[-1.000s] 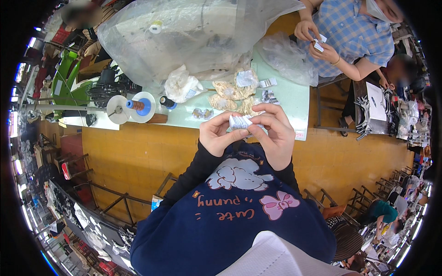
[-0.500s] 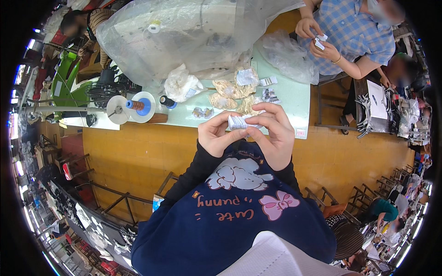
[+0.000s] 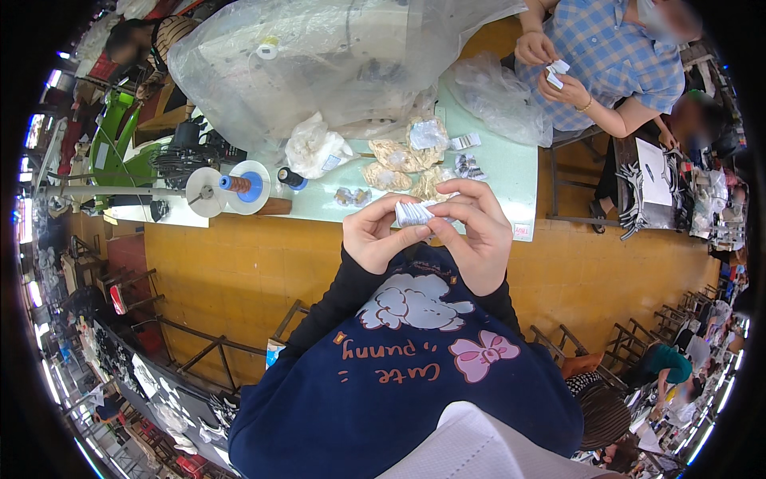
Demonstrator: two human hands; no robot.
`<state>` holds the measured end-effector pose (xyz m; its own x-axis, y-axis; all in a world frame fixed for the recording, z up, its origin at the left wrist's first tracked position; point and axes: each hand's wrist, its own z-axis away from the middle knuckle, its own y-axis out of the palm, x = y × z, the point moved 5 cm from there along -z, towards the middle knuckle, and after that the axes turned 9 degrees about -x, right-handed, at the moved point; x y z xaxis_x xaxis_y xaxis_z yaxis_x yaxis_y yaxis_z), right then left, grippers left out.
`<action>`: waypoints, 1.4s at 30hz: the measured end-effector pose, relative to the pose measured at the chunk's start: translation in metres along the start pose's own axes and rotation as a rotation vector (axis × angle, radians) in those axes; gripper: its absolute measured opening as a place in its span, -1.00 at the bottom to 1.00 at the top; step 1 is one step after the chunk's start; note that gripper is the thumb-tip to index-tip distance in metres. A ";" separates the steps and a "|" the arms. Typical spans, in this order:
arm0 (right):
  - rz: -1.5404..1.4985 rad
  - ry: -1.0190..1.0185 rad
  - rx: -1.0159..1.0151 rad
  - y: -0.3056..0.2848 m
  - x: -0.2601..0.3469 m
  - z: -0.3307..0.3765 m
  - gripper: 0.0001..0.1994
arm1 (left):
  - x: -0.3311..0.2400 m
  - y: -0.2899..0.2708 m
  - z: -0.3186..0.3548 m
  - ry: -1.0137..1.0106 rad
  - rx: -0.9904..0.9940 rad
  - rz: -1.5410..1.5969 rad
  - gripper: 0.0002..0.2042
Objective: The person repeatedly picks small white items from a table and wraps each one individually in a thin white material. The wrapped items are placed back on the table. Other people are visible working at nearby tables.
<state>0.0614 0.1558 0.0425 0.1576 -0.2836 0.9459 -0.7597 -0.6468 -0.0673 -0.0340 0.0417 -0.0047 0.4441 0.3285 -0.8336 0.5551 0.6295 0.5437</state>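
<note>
White paper stack (image 3: 414,213) pinched between left hand (image 3: 381,235) and right hand (image 3: 472,231), off the tabletop (image 3: 495,172) near edge; keep edges squared, grip light.

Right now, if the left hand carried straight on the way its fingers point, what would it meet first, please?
Probably the right hand: the left hand points across at it, both pinching the small white stack of labels between them. Depth is hard to judge.
</note>
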 end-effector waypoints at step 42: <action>0.056 0.018 0.019 -0.002 0.002 0.007 -0.84 | 0.001 0.000 0.008 -0.037 -0.048 -0.039 -0.68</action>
<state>0.0681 0.1512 0.0426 0.1037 -0.3070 0.9461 -0.7548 -0.6437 -0.1261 -0.0277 0.0359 -0.0052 0.4487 0.2777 -0.8495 0.5388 0.6743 0.5050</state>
